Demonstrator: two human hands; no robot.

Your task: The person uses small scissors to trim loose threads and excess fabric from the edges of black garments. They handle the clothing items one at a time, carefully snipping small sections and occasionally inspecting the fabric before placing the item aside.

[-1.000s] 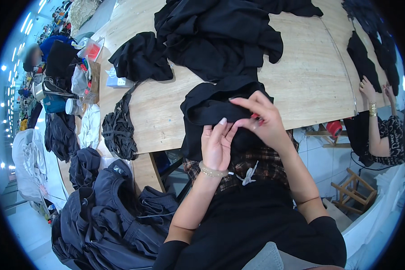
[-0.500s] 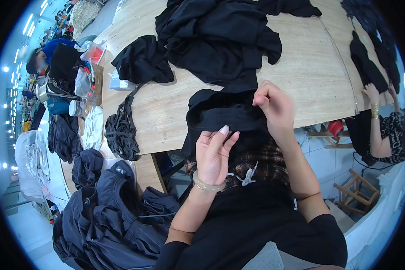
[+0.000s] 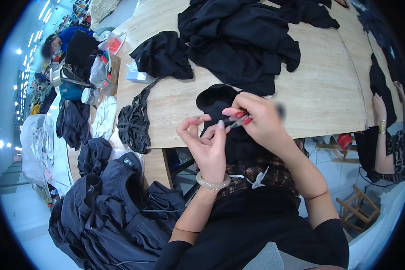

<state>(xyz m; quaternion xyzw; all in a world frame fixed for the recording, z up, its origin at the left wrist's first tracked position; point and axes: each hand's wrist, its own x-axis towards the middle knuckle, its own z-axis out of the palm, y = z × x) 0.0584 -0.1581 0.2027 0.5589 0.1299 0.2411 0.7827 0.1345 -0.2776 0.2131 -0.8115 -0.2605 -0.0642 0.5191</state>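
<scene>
Right hand (image 3: 258,118) back beside left hand (image 3: 208,152); tissue (image 3: 132,66) in blue box (image 3: 140,77)

We count one bare left hand (image 3: 207,152) and one bare right hand (image 3: 263,119), one small red-and-metal tool (image 3: 240,120), one black cloth garment (image 3: 216,98) at the hands, and one pale translucent bangle (image 3: 213,183). Around them we find one blue-and-white box (image 3: 138,75), one tangle of dark fabric strips (image 3: 135,122), one clear jar with a white lid (image 3: 89,96), one wooden stool (image 3: 353,210) in fuller view, and two co-worker's hands (image 3: 379,106). We cannot count the garments in the black heap (image 3: 243,42).
</scene>
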